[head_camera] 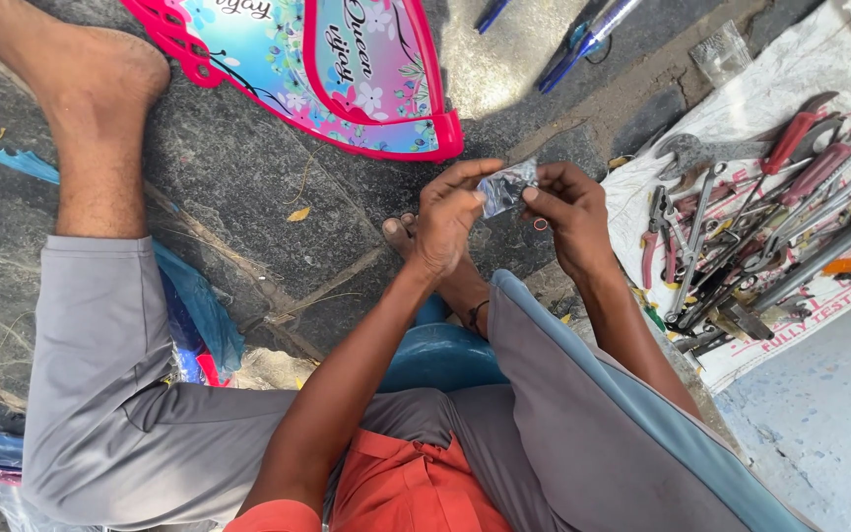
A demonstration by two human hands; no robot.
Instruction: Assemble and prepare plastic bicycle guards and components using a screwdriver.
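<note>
Outdoors, on dark uneven stone paving [248, 187] with sandy cracks. Strong sunlight in the upper middle of the frame. At right, a white cloth [741, 108] spread on the ground. In the lower right corner, a pale blue-grey surface [819, 424].

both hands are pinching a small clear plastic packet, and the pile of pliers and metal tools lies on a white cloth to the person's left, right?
Not quite: the pile of pliers and metal tools lies on the white cloth to the person's right, not left, as the head view shows. The rest holds: the left hand and right hand both pinch the small clear plastic packet.
</note>
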